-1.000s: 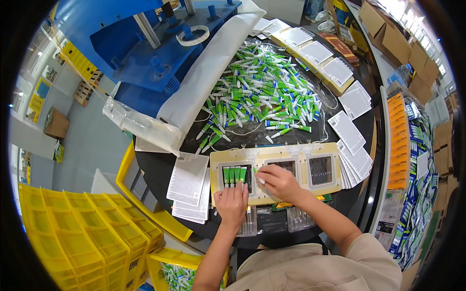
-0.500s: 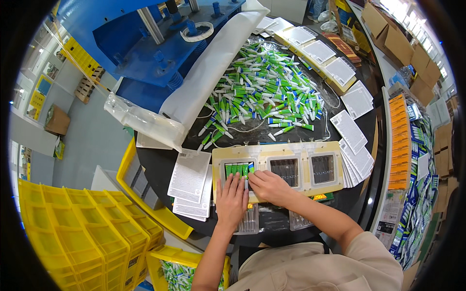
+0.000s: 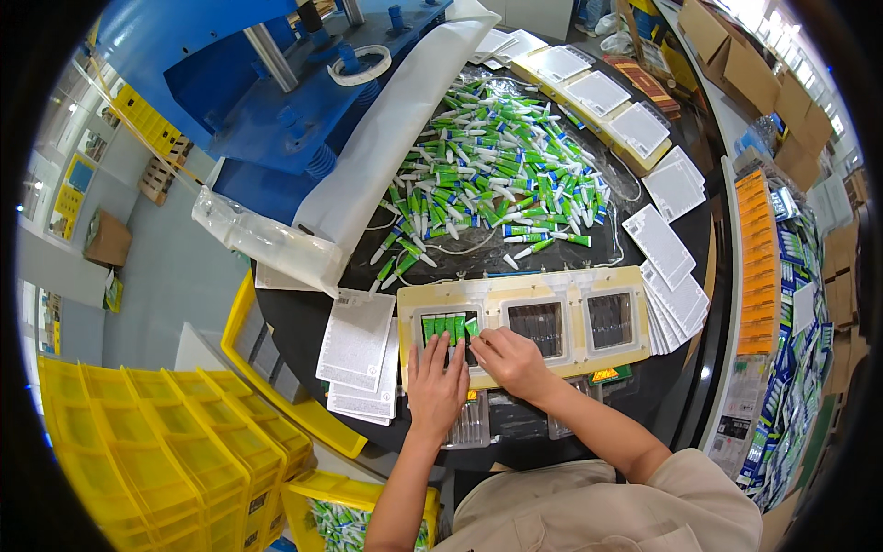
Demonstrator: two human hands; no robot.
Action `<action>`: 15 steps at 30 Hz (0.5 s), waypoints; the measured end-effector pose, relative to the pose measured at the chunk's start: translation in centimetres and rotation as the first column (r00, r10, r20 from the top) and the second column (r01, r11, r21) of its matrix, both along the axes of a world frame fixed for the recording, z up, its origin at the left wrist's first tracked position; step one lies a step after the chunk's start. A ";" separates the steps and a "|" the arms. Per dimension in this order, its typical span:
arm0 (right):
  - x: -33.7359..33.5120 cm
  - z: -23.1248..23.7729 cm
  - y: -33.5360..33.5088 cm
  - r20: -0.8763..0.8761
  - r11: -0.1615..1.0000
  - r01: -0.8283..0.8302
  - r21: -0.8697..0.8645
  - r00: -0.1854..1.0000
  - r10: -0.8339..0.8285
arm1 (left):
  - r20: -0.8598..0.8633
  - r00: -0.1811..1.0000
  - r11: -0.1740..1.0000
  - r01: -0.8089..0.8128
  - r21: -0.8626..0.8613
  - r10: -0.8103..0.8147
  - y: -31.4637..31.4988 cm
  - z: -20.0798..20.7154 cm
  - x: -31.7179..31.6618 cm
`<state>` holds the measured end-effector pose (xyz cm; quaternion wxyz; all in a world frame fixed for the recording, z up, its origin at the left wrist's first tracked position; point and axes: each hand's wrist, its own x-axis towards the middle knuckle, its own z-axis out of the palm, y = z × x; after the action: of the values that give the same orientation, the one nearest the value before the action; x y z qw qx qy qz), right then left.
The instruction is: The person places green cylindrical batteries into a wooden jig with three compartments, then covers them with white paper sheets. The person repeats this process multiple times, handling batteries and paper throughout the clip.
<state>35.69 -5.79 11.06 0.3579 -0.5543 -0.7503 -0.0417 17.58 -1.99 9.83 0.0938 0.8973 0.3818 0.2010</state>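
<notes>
i'm resting both flat, empty hands, left hand [image 3: 436,386] and right hand [image 3: 509,361], just below the upright green tubes [image 3: 448,327] in the tray's [image 3: 524,293] left pocket.

we see a round black table [image 3: 303,322] beneath a large blue machine [image 3: 276,83], with a ring of tape [image 3: 360,65] lying on the machine's base. a long white plastic roll [image 3: 386,138] stretches from the machine toward the table's near left edge. stacks of printed white cards [image 3: 357,339] lie on the table's left, and more fan out on its right [image 3: 676,299]. yellow plastic crates [image 3: 138,451] are stacked at lower left. brown cardboard boxes [image 3: 736,64] sit at upper right, and orange packets [image 3: 756,267] line a shelf on the right.
</notes>
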 end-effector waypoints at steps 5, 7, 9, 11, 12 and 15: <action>-1.3 -0.7 -0.3 0.072 0.990 0.123 -0.073 0.990 -0.118 | 0.033 0.999 1.000 0.006 -0.014 -0.005 0.0 -0.2 -0.1; -1.5 0.0 -0.6 0.115 0.986 0.137 -0.095 0.985 -0.125 | 0.031 1.000 1.000 0.002 -0.026 -0.001 0.0 -0.1 0.0; -0.8 0.9 -0.5 0.142 0.984 0.134 -0.113 0.983 -0.118 | 0.030 1.000 1.000 -0.003 -0.018 0.003 -0.1 0.3 0.0; 1.3 1.5 0.4 0.100 0.972 0.228 -0.048 0.970 -0.223 | 0.011 1.000 1.000 0.000 -0.023 0.000 0.0 0.8 0.1; 2.7 1.6 1.0 0.088 0.967 0.256 -0.003 0.963 -0.254 | 0.016 1.000 1.000 -0.004 -0.026 0.004 0.1 1.2 0.2; 10.6 0.7 5.0 -0.032 0.917 0.377 -0.132 0.923 -0.384 | 0.083 0.996 0.999 0.017 0.044 -0.021 2.3 2.3 1.0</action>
<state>46.26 -0.77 11.80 0.3297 -0.7114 -0.6187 -0.0482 18.59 0.30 12.10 0.0921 0.8935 0.3644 0.2458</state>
